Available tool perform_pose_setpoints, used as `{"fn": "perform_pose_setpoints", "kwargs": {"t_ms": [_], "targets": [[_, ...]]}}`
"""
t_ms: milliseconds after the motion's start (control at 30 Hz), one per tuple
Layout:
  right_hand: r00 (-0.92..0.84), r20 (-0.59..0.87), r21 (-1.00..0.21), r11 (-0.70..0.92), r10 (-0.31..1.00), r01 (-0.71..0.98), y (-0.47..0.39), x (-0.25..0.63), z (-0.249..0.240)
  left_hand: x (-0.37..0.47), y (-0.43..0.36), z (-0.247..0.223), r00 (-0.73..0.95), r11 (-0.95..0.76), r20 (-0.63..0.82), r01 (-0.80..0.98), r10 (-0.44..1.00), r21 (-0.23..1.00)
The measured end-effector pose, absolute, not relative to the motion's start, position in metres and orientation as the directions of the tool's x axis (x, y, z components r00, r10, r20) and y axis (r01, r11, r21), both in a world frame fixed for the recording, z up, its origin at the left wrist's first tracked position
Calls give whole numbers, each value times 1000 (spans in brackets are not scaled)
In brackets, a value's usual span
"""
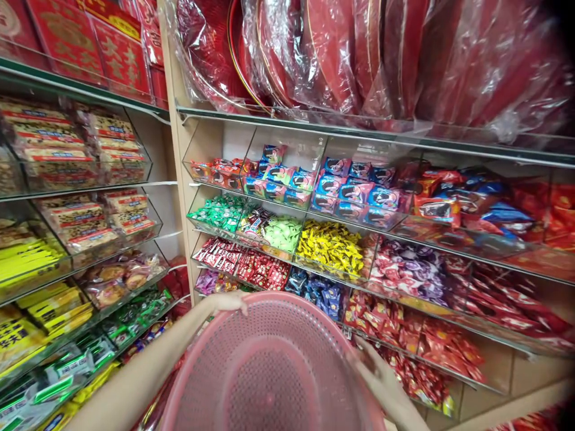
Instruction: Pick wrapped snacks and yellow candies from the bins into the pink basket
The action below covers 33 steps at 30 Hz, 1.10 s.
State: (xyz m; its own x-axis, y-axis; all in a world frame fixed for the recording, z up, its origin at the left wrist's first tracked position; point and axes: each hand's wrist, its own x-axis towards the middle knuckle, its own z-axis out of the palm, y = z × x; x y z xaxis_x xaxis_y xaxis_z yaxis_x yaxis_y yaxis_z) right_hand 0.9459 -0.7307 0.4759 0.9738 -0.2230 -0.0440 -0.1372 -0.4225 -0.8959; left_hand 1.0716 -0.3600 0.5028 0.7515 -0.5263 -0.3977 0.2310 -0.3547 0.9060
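Observation:
A round pink plastic basket [269,344] with a perforated wall and bottom is tilted so its inside faces me. Nothing lies in the part of it that I see. At its far left edge, my left hand [230,303] is closed over the rim, fingers curled to the inside. My right hand [372,363] grips the right side of the rim, slightly blurred, with some of its fingers hidden. Just beyond the basket are bins of blue-wrapped candies [317,290] and red-wrapped candies [375,314].
Tiered clear bins hold yellow-wrapped candies [330,248], green-wrapped candies [218,212] and blue snack packets [354,191]. On the left shelves are packaged biscuits [49,140] and yellow packs [27,260]. Red round trays [332,54] in plastic wrap fill the top shelf. A wooden upright [175,149] separates the shelves.

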Motion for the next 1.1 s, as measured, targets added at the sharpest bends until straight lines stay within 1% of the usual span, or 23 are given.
{"fn": "perform_pose_setpoints", "kwargs": {"t_ms": [33, 67, 100, 167, 233, 367, 533, 600, 667, 800, 900, 1000, 1100], "targets": [[991, -23, -873, -480, -135, -86, -730, 960, 484, 1073, -368, 505, 742, -353, -400, 232, -539, 906], [997, -33, -833, -550, -71, -67, -728, 972, 491, 1075, -376, 507, 733, -355, -400, 228, -550, 907], [997, -60, -773, -629, -57, -82, -724, 982, 494, 1076, -382, 509, 725, -363, -403, 223, -558, 905], [991, -101, -674, -726, -89, -134, -717, 993, 493, 1077, -391, 508, 719, -390, -416, 216, -557, 895], [984, -114, -620, -763, -140, -181, -711, 994, 483, 1077, -394, 501, 721, -422, -434, 213, -541, 881], [976, -128, -554, -803, -176, -218, -710, 987, 462, 1075, -386, 488, 685, -497, -501, 229, -528, 837], [983, -124, -510, -841, -137, -181, -701, 990, 467, 1088, -390, 510, 620, -620, -584, 192, -524, 761], [986, -110, -496, -853, -124, -162, -692, 994, 475, 1096, -404, 520, 666, -658, -554, 125, -499, 743], [987, -97, -474, -866, -127, -158, -683, 996, 481, 1102, -421, 524, 767, -713, -466, 15, -442, 701], [977, -96, -414, -885, -189, -211, -669, 992, 481, 1101, -443, 513, 886, -827, -319, -116, -336, 550], [969, -104, -389, -887, -224, -247, -664, 985, 472, 1094, -445, 502, 929, -877, -216, -181, -301, 445], [978, -96, -403, -891, -185, -208, -668, 983, 478, 1092, -443, 499, 936, -895, -158, -238, -315, 378], [994, 2, -434, -896, -107, -96, -687, 995, 521, 1097, -440, 502, 930, -894, -128, -283, -345, 348]]}}
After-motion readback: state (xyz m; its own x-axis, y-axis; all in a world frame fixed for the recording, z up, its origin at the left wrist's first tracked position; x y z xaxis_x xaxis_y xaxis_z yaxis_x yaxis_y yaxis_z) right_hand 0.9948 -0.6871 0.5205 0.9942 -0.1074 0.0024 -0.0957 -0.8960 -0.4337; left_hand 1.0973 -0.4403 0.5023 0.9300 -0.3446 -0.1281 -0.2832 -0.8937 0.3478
